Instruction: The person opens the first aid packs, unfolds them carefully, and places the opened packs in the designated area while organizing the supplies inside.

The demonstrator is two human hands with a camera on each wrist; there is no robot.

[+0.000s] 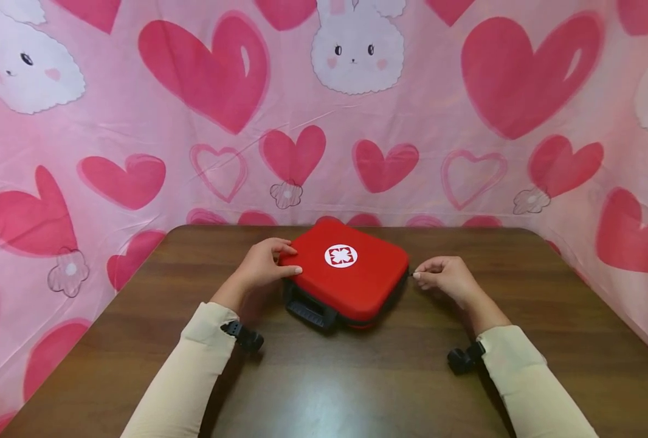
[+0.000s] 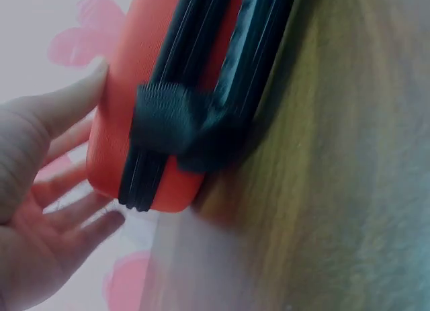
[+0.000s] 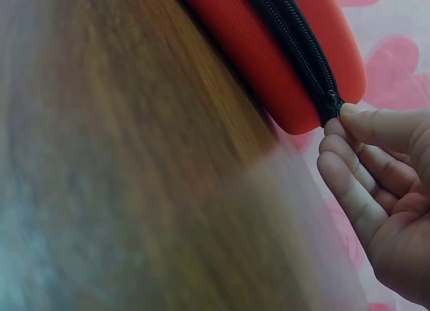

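Case (image 1: 357,286) of the first-aid sort, red and round-cornered, lies flat between the two hands with its lid down. From where I stand it looks like a stiff moulded shell under fine-ribbed fabric, probably light and hardly slippery; I'd steady it by a corner and not squeeze the lid, which might dent. The left hand (image 1: 261,264) rests spread about one corner, thumb on the lid, while the right hand (image 1: 448,280) pinches the small zipper pull (image 3: 335,103) between thumb and fingertip, across the case. Leading away from that pinch, the black zipper (image 3: 295,46) shows two toothed rows. On the near side of the left hand juts a chunky black carry handle (image 1: 309,311), ribbed at its end, another sound hold. Between the grips, a white emblem (image 1: 341,256) sits on the lid. Beneath them spreads a wood-grained table (image 1: 313,389); beyond hangs creased pink cloth (image 1: 433,103) with hearts and rabbits.
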